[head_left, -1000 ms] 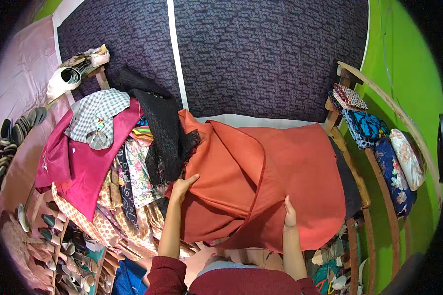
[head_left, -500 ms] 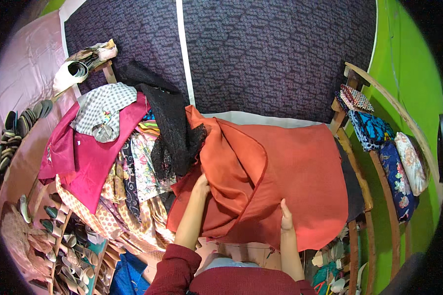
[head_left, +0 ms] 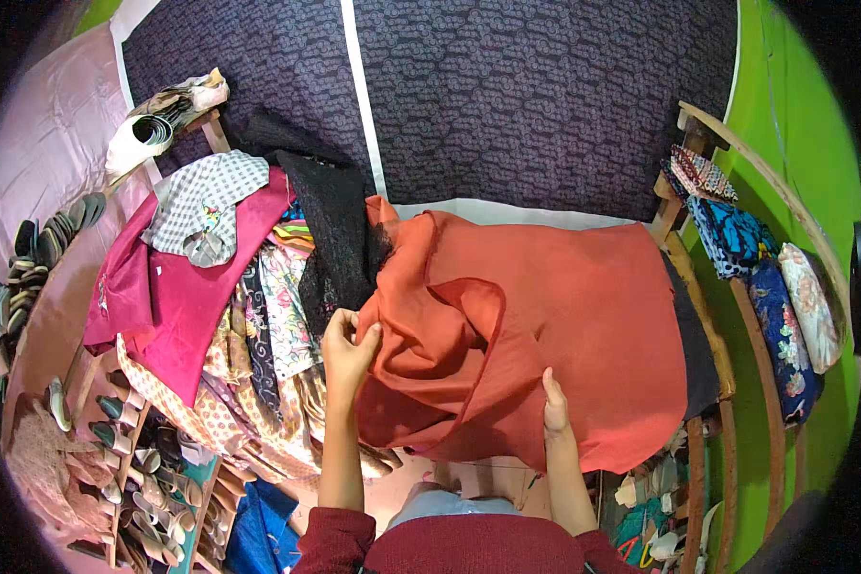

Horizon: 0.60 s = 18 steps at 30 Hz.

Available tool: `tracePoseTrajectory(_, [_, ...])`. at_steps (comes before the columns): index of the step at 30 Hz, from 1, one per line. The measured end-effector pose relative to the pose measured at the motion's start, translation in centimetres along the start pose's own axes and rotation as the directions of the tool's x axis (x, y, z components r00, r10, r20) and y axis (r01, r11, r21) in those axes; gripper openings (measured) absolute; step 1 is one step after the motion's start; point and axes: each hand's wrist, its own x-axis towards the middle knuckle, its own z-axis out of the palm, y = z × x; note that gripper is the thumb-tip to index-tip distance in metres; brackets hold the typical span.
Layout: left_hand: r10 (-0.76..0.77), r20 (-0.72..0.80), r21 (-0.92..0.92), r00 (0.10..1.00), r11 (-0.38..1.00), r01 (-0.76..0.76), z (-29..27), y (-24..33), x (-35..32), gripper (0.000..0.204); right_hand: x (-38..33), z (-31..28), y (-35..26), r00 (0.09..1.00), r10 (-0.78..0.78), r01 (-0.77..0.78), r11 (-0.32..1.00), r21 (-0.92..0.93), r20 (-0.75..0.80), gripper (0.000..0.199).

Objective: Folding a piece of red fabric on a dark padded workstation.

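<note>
A large orange-red cloth (head_left: 593, 325) lies spread in front of me, its left part bunched into folds with a turned-back edge. My left hand (head_left: 347, 352) is at the left edge of this cloth, with fingers and thumb curled around a bit of the fabric. Near the front of the cloth, my right hand (head_left: 554, 407) rests against it with straight fingers, gripping nothing. Beside my left hand, black lace fabric (head_left: 327, 230) hangs over a heap of patterned cloths (head_left: 282, 306). Dark fabric (head_left: 687, 344) shows from under the right edge of the orange cloth.
A magenta cloth (head_left: 206, 306) and a grey checked cloth (head_left: 206, 191) lie on the left heap. Shoes (head_left: 153, 507) fill racks at lower left. Folded fabrics (head_left: 780, 335) rest on wooden slats (head_left: 756, 373) at right. A dark patterned cloth panel (head_left: 517, 105) stands behind.
My left hand has come out from under the orange cloth's folds and moved left to its edge. The bunched folds have shifted left. My right hand has barely moved.
</note>
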Motion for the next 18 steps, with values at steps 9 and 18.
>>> tracePoseTrajectory(9, [-0.706, 0.391, -0.446, 0.591, 0.416, 0.792, -1.6, -5.2, -5.5, 0.044, -0.5, 2.1, -0.1, 0.998, 0.044, -0.048, 0.994, 0.102, 0.045, 0.046])
tracePoseTrajectory(18, [-0.122, 0.005, 0.143, 0.992, 0.982, 0.12, -2.5, -0.2, -5.8, 0.019, 0.2, 2.5, 0.2, 0.986, -0.042, 0.092, 0.942, -0.323, 0.158, 0.044])
